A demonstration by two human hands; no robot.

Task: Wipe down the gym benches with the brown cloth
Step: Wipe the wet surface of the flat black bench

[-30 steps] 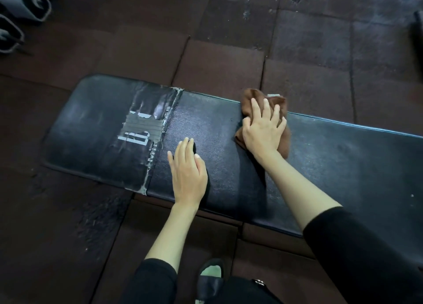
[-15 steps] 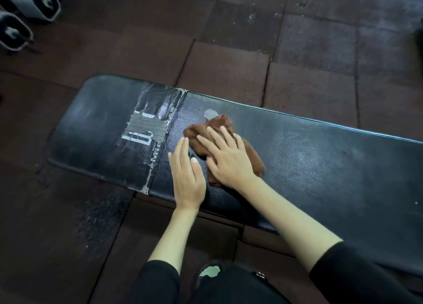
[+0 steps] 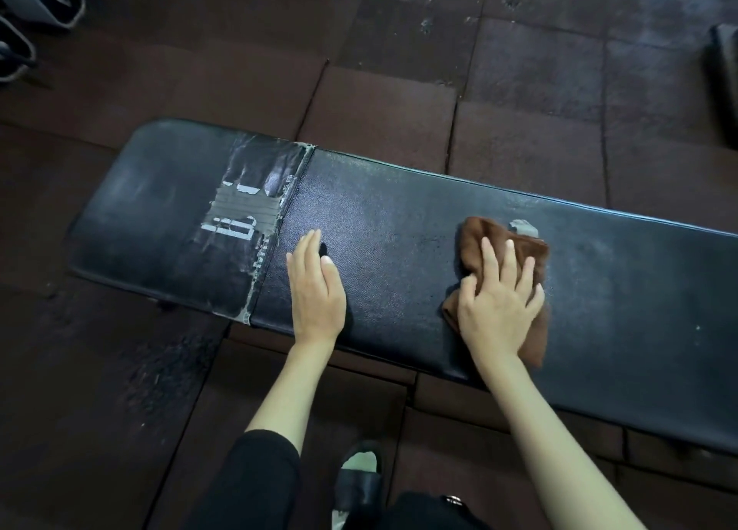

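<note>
The right hand (image 3: 497, 310) has swept the crumpled brown cloth (image 3: 499, 246) rightward along the black padded bench (image 3: 399, 250), perhaps leaving a damp sheen.

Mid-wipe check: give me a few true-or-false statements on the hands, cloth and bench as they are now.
1. The right hand presses the brown cloth on the bench. True.
2. The left hand holds a bottle. False: it rests flat on the bench, holding nothing.
3. The cloth covers the taped patch. False: the cloth lies well right of it, beyond the left hand.
4. The taped patch is left of the left hand. True.
</note>
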